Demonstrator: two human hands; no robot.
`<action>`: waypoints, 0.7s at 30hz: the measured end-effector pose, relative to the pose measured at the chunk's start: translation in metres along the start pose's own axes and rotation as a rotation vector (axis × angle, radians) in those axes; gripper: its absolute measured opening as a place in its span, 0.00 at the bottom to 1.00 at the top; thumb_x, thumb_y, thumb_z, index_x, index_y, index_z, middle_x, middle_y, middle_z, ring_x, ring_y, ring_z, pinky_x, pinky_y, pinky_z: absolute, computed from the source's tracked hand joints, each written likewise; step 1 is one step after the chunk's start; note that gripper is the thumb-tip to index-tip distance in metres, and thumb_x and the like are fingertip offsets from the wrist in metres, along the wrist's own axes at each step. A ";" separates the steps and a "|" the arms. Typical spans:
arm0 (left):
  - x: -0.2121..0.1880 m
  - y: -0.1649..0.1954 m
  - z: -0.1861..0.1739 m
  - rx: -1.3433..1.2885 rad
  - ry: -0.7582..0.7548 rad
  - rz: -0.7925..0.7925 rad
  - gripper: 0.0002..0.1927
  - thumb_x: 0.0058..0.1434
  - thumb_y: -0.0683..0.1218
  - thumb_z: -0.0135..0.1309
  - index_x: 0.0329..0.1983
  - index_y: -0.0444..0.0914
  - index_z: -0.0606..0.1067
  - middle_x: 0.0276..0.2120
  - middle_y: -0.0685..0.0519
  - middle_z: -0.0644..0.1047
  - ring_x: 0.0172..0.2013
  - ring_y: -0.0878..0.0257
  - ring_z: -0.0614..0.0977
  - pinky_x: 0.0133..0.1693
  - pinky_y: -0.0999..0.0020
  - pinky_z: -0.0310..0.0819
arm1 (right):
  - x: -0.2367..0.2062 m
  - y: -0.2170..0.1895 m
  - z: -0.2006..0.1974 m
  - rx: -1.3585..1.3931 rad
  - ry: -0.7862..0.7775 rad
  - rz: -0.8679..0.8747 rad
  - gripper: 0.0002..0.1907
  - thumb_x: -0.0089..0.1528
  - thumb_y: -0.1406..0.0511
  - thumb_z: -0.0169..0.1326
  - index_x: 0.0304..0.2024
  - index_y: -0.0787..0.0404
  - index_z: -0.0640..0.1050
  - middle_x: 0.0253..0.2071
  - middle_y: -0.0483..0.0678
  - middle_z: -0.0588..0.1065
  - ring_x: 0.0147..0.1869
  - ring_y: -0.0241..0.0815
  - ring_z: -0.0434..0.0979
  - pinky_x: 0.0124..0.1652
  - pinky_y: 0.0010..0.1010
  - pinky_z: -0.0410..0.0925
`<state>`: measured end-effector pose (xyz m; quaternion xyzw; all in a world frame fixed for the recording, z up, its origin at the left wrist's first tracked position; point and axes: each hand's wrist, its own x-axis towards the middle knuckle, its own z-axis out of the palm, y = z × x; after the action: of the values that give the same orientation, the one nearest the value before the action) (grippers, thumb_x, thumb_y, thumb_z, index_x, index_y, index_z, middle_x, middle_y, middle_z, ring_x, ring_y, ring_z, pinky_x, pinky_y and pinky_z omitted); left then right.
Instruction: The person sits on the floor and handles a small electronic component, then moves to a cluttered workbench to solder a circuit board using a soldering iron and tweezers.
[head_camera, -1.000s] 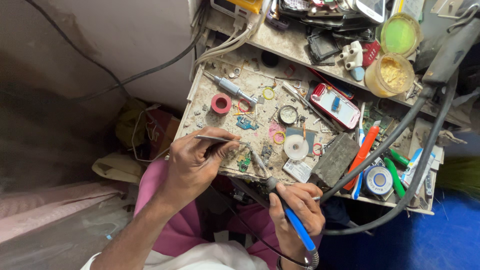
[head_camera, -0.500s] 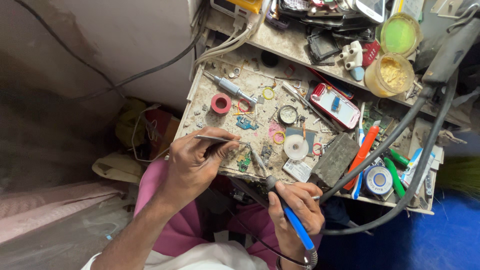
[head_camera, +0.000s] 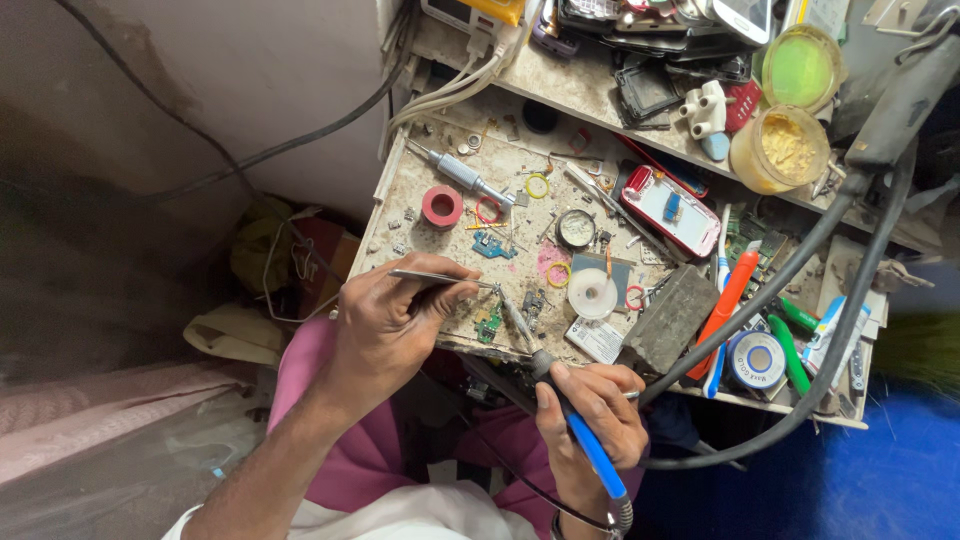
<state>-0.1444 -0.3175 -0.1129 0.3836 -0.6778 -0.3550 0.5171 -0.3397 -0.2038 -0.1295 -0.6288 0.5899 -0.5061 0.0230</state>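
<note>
My left hand (head_camera: 390, 325) pinches thin metal tweezers (head_camera: 440, 277) whose tips reach toward a small green circuit board (head_camera: 488, 325) near the front edge of the cluttered work board (head_camera: 420, 215). My right hand (head_camera: 592, 405) grips a soldering iron with a blue handle (head_camera: 590, 450); its metal tip (head_camera: 515, 318) slants up to the same small board, next to the tweezer tips. Both tools meet just left of a white solder-wick spool (head_camera: 592, 294).
A red tape roll (head_camera: 442, 206), a screwdriver (head_camera: 462, 172), a red phone (head_camera: 670, 210), a grey block (head_camera: 672, 318), an orange-handled tool (head_camera: 728, 300) and two yellow jars (head_camera: 782, 148) crowd the bench. Thick black cables (head_camera: 830, 330) loop at right. A wall stands at left.
</note>
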 end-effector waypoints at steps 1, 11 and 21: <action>0.000 0.000 0.000 0.009 0.003 0.000 0.06 0.62 0.40 0.64 0.41 0.37 0.78 0.36 0.53 0.84 0.35 0.67 0.87 0.37 0.72 0.82 | 0.000 0.000 0.000 -0.001 0.001 -0.010 0.14 0.53 0.72 0.66 0.42 0.62 0.82 0.37 0.46 0.80 0.43 0.44 0.78 0.48 0.31 0.70; 0.000 0.001 -0.001 0.004 0.000 -0.009 0.07 0.62 0.40 0.64 0.41 0.37 0.78 0.36 0.53 0.84 0.35 0.66 0.87 0.37 0.72 0.82 | 0.000 0.000 -0.001 -0.004 -0.002 -0.016 0.13 0.54 0.72 0.66 0.42 0.63 0.82 0.36 0.46 0.80 0.42 0.44 0.79 0.48 0.32 0.69; 0.000 0.001 0.000 -0.001 -0.003 0.001 0.07 0.62 0.39 0.63 0.42 0.37 0.78 0.37 0.53 0.84 0.37 0.66 0.88 0.38 0.71 0.83 | -0.001 0.001 -0.001 0.028 0.020 -0.002 0.12 0.56 0.72 0.65 0.42 0.63 0.81 0.37 0.47 0.80 0.42 0.45 0.79 0.49 0.32 0.69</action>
<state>-0.1443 -0.3169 -0.1119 0.3825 -0.6785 -0.3557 0.5165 -0.3412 -0.2027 -0.1303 -0.6237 0.5825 -0.5206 0.0255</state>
